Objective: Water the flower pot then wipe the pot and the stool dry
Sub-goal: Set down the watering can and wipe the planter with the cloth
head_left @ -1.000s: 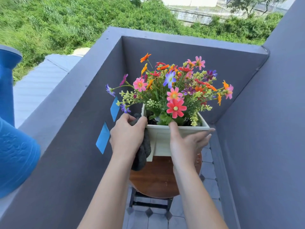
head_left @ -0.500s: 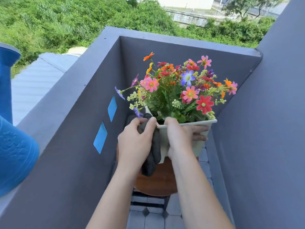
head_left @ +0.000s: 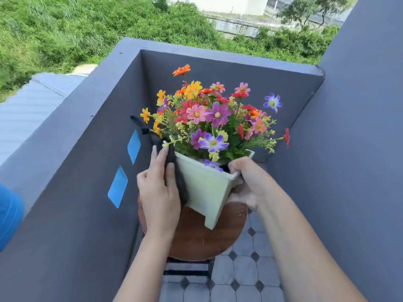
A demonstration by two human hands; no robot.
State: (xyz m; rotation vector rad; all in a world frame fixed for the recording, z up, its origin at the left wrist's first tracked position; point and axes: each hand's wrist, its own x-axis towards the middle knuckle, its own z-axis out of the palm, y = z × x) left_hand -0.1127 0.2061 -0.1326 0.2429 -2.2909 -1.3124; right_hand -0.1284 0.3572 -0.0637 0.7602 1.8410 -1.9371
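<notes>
A pale green square flower pot (head_left: 205,188) full of colourful flowers (head_left: 213,118) stands tilted on a round brown wooden stool (head_left: 196,238), one corner turned toward me. My left hand (head_left: 159,192) presses a dark cloth (head_left: 174,168) flat against the pot's left wall; a strip of the cloth sticks up past the flowers. My right hand (head_left: 246,182) grips the pot's right rim and side, thumb over the edge. A few water drops show on the stool top.
Dark grey balcony walls (head_left: 87,192) close in on the left, back and right, with two blue tape patches (head_left: 117,186) on the left wall. A blue watering can (head_left: 9,214) sits at the far left edge. Tiled floor (head_left: 239,280) lies below the stool.
The pot has been turned on the stool, a corner now facing me. My left hand with the cloth moved onto its left wall, and my right hand shifted to the right rim.
</notes>
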